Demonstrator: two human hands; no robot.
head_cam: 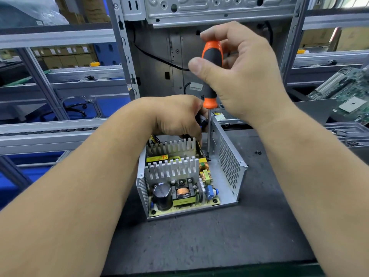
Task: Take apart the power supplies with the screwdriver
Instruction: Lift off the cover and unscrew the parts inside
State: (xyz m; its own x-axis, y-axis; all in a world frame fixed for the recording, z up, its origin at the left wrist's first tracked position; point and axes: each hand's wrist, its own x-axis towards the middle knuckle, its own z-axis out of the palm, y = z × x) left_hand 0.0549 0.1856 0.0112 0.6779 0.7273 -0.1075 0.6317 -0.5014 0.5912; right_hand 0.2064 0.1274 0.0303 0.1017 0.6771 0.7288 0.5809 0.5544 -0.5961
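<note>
Dark mat [199,246], open PSU [189,176] at centre. R hand [239,76] above it, fingers curled round upright screwdriver [211,76], tip down at far inside corner. L hand [175,116] bent over PSU's far edge, gripping wires [154,139].

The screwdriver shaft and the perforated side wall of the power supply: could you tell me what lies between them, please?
In the head view, nothing stands between the screwdriver shaft and the perforated wall; only bare metal floor of the power supply case shows there.
</note>
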